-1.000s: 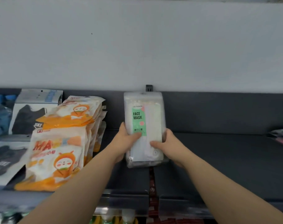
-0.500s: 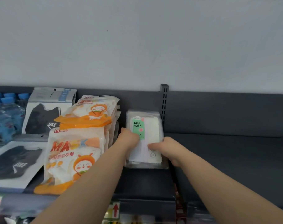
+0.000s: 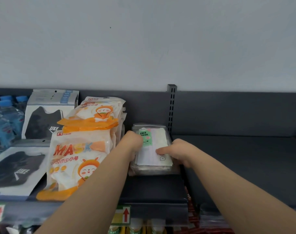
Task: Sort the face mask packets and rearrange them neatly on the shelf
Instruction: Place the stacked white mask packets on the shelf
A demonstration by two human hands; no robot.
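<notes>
Dark shelf [image 3: 236, 166] under a pale wall [image 3: 144, 48]; left hand [image 3: 133, 143] and right hand [image 3: 178, 152] clasp the packet [image 3: 154, 149] between them, now laid flat.

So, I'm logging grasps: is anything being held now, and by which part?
Yes: the white face mask packet, lying on the shelf. The left hand grips its left edge; the right hand pinches its right edge, thumb on top.

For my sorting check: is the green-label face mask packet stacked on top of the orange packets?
No, the green-label packet sits on the shelf to the right of the orange packets, not on them.
</notes>
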